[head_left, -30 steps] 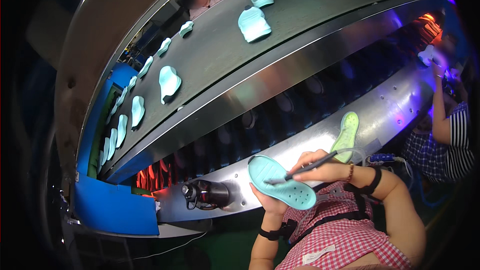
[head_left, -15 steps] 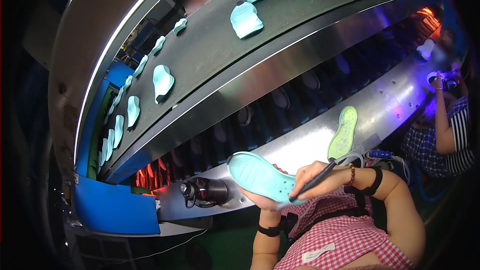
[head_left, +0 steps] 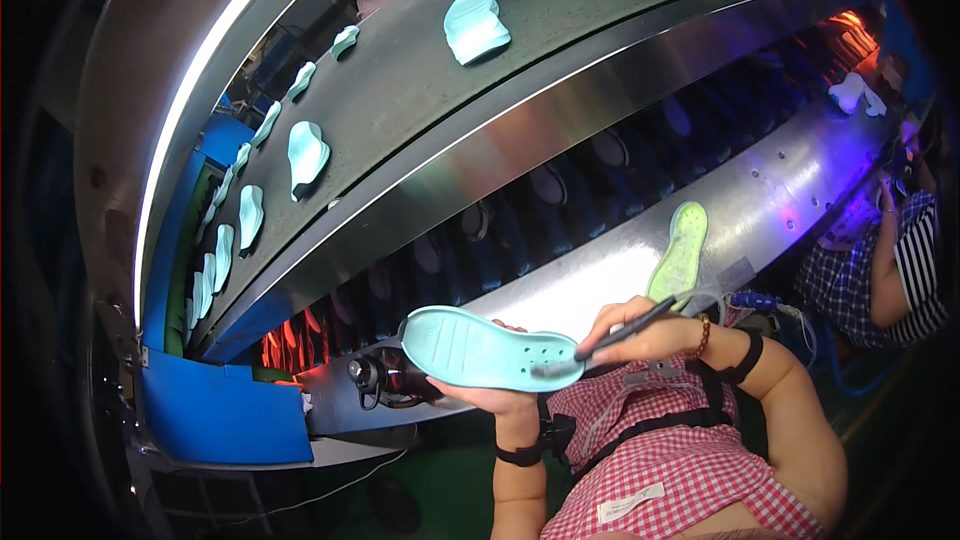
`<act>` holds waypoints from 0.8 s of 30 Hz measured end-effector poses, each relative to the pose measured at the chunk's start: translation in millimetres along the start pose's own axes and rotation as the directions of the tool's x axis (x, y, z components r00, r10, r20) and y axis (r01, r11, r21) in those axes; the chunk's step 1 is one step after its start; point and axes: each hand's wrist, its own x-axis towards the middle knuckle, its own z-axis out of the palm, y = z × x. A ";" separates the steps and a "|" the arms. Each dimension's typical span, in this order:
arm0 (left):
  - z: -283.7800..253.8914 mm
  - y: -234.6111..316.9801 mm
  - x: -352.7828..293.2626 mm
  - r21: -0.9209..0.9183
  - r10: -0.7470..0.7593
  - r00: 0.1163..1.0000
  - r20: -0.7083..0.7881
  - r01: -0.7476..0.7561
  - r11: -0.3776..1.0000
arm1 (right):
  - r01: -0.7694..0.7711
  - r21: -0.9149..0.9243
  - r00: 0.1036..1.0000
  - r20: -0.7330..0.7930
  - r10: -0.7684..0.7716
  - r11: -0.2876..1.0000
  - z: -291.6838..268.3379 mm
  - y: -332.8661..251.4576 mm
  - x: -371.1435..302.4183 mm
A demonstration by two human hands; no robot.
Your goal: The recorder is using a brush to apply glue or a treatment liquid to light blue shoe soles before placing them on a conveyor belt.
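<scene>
My left hand grips a pale aqua shoe sole from below, its fingers showing at the far edge too. The sole's inner face is turned up, with ribs at one end and small holes at the other. In my right hand is a brush with a black handle, held like a pen. Its blurred tip lies over the holed end of the sole, near the rim. Beyond my right hand a yellow-green shoe sole lies on the metal ledge.
A dark bottle stands on the ledge at left. Behind the ledge, a conveyor belt carries several aqua soles; a lower rack glows red at its ends. At right, a co-worker's striped sleeve shows. Blue cables lie near my right wrist.
My left hand has brought the sole left and upward and turned it more level. The brush has moved from the sole's lower end to its holed part. My view has shifted slightly.
</scene>
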 end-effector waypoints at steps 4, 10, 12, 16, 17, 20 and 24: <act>2.4 4.3 -1.6 0.112 0.006 0.990 0.141 -0.022 0.994 | -0.016 0.233 0.997 0.077 -0.002 0.972 -1.4 8.1 0.2; 27.9 -12.5 -25.0 -0.017 -0.071 0.997 0.027 0.071 0.997 | -0.039 0.760 0.983 -0.089 0.163 0.649 18.2 18.7 2.9; 36.0 -24.6 -39.2 -0.113 -0.102 0.989 0.112 0.114 0.987 | -0.024 0.781 0.977 -0.113 0.180 0.624 22.3 15.9 4.7; -7.6 -15.4 -22.8 -0.036 -0.336 0.890 0.308 0.364 0.931 | -0.009 0.303 1.000 -0.022 0.017 0.953 11.0 2.1 -0.9; -13.6 -13.3 -20.5 -0.036 -0.338 0.890 0.306 0.365 0.930 | -0.012 0.195 0.998 0.067 -0.001 0.981 6.0 -1.5 -2.0; -15.9 -7.0 -19.9 0.059 -0.386 0.844 0.373 0.393 0.917 | -0.163 0.187 0.982 0.127 0.140 0.969 -5.6 -21.9 0.4; -14.2 -0.2 -8.9 0.186 -0.545 0.743 0.388 0.516 0.836 | 0.135 0.011 0.974 0.180 -0.134 0.991 -2.5 -10.0 0.4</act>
